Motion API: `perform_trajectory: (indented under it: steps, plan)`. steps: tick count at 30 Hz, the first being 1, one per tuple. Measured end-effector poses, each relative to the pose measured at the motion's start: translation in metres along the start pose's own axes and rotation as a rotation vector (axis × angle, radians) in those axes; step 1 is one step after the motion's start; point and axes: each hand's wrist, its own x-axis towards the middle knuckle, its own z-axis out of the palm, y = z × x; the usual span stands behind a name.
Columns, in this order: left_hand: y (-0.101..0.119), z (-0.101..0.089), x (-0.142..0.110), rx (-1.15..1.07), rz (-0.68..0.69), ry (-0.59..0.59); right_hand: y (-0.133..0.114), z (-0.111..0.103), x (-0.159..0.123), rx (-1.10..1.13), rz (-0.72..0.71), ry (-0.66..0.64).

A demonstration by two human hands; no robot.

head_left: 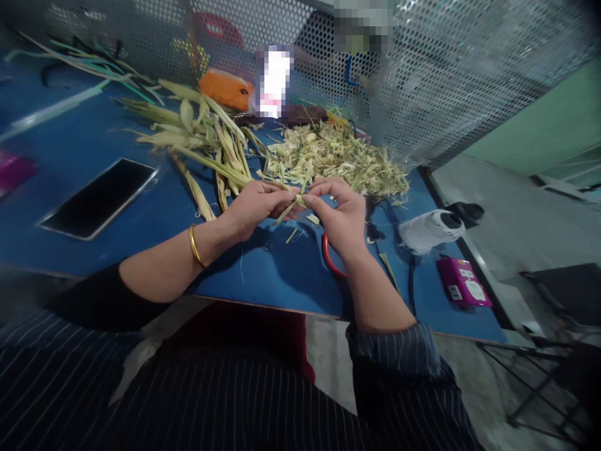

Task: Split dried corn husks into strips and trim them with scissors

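Observation:
My left hand (257, 207) and my right hand (339, 213) meet over the blue table (141, 225). Both pinch the same narrow pale green leaf strip (295, 205), fingers closed on it from either side. The strip hangs a little above the tabletop. A gold bangle sits on my left wrist. Long green and yellow leaf stalks (206, 141) lie just beyond my left hand. A heap of cut leaf scraps (333, 160) lies just behind my right hand.
A dark phone (98, 197) lies at the left. Red-handled scissors (328, 254) rest under my right wrist. A white thread spool (429, 228) and a pink box (462, 282) sit at the right. An orange object (225, 88) stands before the perforated metal screen (446, 81).

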Motion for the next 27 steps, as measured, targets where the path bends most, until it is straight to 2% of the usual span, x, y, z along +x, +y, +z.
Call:
perform_trajectory:
  steps: [9, 12, 20, 27]
  plan:
    - [-0.007, 0.0, 0.002, -0.099, -0.055, -0.051, 0.005, 0.007, -0.004, -0.011, 0.056, 0.041]
    - [-0.009, 0.0, 0.002, -0.097, -0.036, -0.063, 0.005, 0.008, -0.005, -0.029, 0.082, 0.044]
    - [-0.016, 0.002, 0.003, -0.099, 0.021, -0.034, 0.004, 0.007, -0.005, -0.02, 0.115, 0.039]
    - [-0.014, 0.002, 0.003, -0.09, 0.011, -0.025, 0.004, 0.005, -0.004, -0.03, 0.12, 0.008]
